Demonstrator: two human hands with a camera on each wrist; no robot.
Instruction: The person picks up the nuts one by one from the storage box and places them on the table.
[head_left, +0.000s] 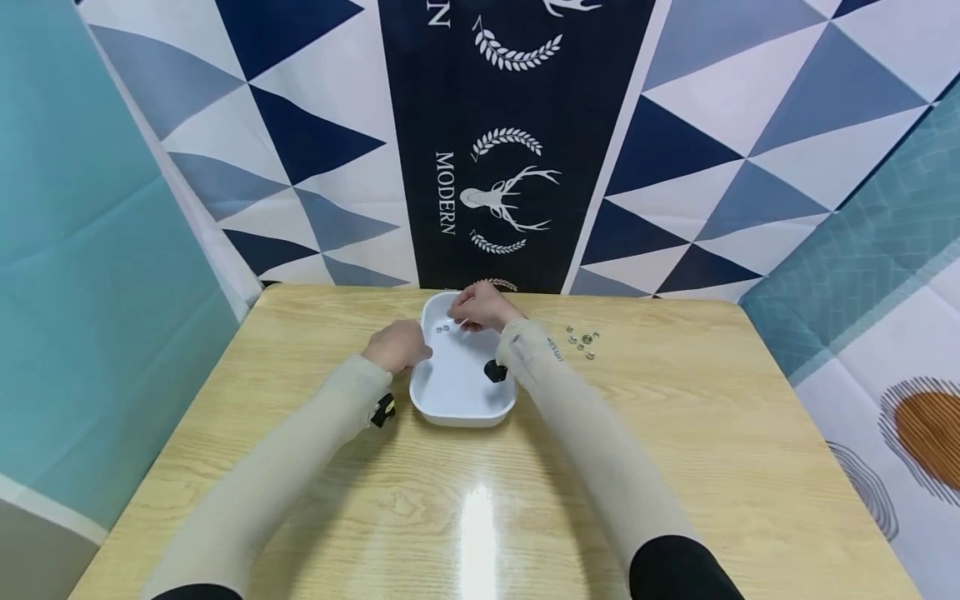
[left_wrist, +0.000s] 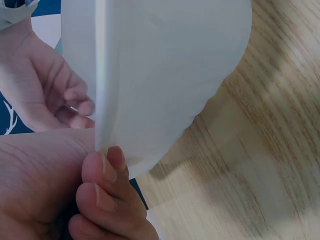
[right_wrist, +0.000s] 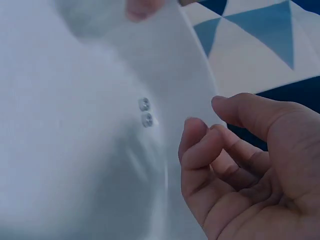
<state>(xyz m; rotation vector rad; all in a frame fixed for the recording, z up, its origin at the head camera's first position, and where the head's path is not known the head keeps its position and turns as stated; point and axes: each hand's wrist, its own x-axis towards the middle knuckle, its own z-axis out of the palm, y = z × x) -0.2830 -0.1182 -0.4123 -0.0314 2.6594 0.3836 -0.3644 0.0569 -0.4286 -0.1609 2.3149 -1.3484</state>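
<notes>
A white tray (head_left: 457,383) with rounded corners stands on the wooden table. My left hand (head_left: 397,346) is at its left side. In the left wrist view, the left fingers (left_wrist: 107,197) curl against the tray wall (left_wrist: 165,60), and the hand grips the rim. Over the far part of the tray is my right hand (head_left: 483,307). In the right wrist view, the right hand (right_wrist: 250,165) has loosely bent fingers, thumb apart from the index, and nothing visible between them. Two small shiny round pieces (right_wrist: 145,112) lie side by side inside the tray, near its wall.
Several similar small shiny pieces (head_left: 587,339) lie scattered on the wooden table (head_left: 660,417), right of the tray. A patterned cloth (head_left: 322,125) hangs behind the table's far edge. Black devices (head_left: 382,410) are worn at the wrists.
</notes>
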